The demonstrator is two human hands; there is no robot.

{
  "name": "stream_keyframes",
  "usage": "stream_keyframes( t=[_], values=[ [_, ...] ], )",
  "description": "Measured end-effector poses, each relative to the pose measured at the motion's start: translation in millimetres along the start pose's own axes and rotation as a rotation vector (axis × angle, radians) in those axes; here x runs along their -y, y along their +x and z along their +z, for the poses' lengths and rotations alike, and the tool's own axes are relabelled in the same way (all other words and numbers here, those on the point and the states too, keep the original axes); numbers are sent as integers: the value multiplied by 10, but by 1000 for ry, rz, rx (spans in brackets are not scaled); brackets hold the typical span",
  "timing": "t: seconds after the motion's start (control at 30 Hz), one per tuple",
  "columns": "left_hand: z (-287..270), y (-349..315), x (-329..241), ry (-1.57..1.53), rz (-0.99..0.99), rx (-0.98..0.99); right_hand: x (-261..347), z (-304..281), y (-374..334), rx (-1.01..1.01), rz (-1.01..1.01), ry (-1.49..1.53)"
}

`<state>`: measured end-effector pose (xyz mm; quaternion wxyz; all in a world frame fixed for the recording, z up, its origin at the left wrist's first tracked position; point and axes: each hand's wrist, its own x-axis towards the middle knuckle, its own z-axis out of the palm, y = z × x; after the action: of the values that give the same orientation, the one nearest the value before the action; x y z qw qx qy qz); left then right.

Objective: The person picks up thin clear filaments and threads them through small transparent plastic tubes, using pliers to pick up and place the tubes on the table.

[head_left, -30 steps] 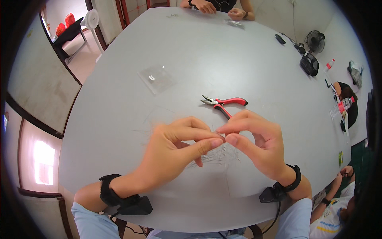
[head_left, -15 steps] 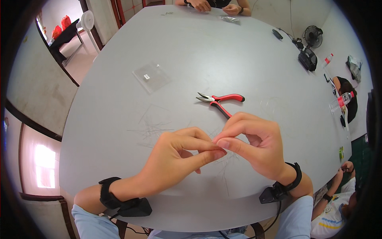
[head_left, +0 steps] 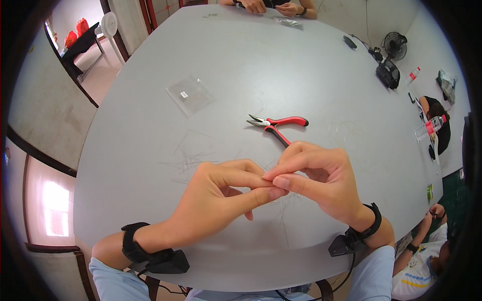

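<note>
My left hand (head_left: 226,190) and my right hand (head_left: 317,179) meet over the near part of the table, thumbs and forefingers pinched and touching. Whatever is between the fingertips is hidden or too thin to make out. Under and beside the hands lie thin wire-like pieces: a loose pile (head_left: 193,158) left of them and more strands (head_left: 283,220) just below the fingertips. Beyond my right hand rests a pair of pliers (head_left: 281,123) with red and black handles, its bent jaws pointing left.
A clear plastic bag (head_left: 190,95) with a small white label lies on the grey table (head_left: 241,65). Across it are another person's hands (head_left: 271,7) and a small silvery bag (head_left: 290,23). A black case (head_left: 388,75) and bottle (head_left: 431,127) stand at right; another person (head_left: 422,256) sits lower right.
My right fingertips have slid slightly left along my left forefinger. Both hands remain pinched together in nearly the same place; the pliers and wires lie as before.
</note>
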<state>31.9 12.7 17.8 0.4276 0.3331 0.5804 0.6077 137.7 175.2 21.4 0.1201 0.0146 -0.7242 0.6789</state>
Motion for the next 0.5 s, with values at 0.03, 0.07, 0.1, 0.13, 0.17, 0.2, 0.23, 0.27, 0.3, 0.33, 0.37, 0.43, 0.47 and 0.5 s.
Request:
stream_keyframes(
  t=[0.03,0.07,0.1,0.13,0.17,0.2,0.23,0.27,0.3,0.33,0.37,0.43,0.47,0.5],
  values=[
    [2,1,5,0,-1,0,-6,-1,0,-5,-21,-27],
    [3,2,11,-4,1,3,-11,-4,0,-5,-21,-27],
    [5,2,15,-8,3,5,-14,-7,1,-4,-21,-17],
    [6,2,9,-9,3,5,-17,-10,3,-1,-21,-6],
    [7,1,-2,-3,-6,7,-15,-11,5,-2,-21,-6],
    [7,2,-9,3,-15,9,-8,-11,5,-1,8,24],
    [1,5,-8,3,-16,9,-2,-11,6,0,37,53],
    [-7,5,-6,2,-23,13,1,-8,6,0,37,53],
    [-12,6,-5,2,-29,16,4,-3,9,-3,52,61],
    [-9,6,-4,2,-30,16,8,1,9,-5,67,70],
    [-5,7,-3,-10,-22,12,10,1,7,-5,67,70],
    [-4,7,-2,-21,-15,8,15,2,0,-15,103,102],
    [-7,6,-4,-26,-14,12,19,2,-1,-16,103,103],
    [-10,6,-5,-30,-13,17,23,2,-2,-13,109,103]
  ],
)
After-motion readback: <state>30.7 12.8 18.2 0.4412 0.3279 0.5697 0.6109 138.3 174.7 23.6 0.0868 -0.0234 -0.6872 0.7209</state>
